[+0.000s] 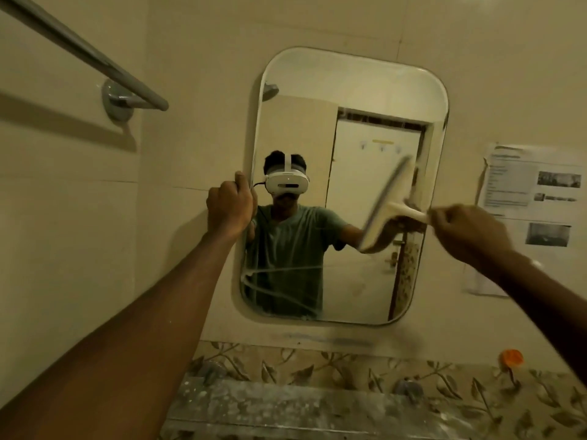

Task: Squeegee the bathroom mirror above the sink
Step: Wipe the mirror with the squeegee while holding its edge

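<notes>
Head view shows the mirror [349,100] on the tiled wall, wet streaks [279,271] across its lower left, and the squeegee [386,201] blurred before its right half, blade slanted, contact with the glass unclear. The right grip [467,230] is curled round the squeegee's handle; the left grip [230,206] curls on the mirror's left rim, apparently steadying it. A good stroke, I judge, needs the blade flat on the glass, evenly pressed, with passes overlapping toward those streaks.
</notes>
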Demonstrator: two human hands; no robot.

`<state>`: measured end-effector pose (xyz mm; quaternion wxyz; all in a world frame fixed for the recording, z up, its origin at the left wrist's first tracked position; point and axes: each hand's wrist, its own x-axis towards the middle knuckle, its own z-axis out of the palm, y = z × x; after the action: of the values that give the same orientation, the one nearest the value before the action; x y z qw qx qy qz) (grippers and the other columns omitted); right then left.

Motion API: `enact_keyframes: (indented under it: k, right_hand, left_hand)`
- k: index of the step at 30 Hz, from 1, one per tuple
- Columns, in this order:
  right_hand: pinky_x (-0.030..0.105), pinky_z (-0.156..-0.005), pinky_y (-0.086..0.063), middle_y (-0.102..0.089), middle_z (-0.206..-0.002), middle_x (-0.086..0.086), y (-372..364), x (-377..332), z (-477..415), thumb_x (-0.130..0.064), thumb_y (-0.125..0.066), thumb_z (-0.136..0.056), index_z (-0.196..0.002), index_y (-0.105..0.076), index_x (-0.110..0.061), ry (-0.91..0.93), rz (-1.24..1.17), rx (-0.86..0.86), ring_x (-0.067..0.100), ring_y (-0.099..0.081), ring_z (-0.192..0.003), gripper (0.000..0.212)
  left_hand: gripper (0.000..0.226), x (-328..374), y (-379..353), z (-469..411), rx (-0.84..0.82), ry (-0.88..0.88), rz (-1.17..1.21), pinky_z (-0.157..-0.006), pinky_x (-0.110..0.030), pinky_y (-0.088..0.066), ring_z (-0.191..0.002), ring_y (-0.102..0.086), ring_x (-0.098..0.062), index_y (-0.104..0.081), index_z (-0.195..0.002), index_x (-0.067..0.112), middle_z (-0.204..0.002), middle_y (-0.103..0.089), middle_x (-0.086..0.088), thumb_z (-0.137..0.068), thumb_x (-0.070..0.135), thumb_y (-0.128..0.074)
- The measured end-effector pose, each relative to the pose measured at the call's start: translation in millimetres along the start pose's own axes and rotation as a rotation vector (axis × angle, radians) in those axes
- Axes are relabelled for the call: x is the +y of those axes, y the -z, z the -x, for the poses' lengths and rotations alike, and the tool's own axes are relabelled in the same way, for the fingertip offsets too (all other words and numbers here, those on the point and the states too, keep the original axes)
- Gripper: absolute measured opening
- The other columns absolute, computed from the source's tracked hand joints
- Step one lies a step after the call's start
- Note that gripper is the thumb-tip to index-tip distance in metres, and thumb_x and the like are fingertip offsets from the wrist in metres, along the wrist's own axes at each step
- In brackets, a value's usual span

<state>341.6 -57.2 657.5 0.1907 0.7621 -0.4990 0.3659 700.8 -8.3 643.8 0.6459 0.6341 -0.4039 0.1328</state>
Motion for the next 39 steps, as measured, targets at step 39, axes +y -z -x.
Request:
enact_keyframes:
  k: [39]
  right_hand:
    - [0.024, -0.053, -0.033, -0.048, -0.061, 0.006, 80.1, -69.9, -118.1, -0.037, -0.035, -0.101, -0.066, -0.051, -0.016, 0.115, -0.155, 0.183, 0.017, -0.041, -0.053, 0.043]
  left_hand:
    - [0.062, 7.6, -1.0, 6.1, 0.15, -0.054, 0.016, -0.069, -0.029, -0.036, -0.082, -0.06, -0.032, -0.068, -0.084, -0.005, -0.082, -0.067, -0.022, -0.102, 0.035, -0.024]
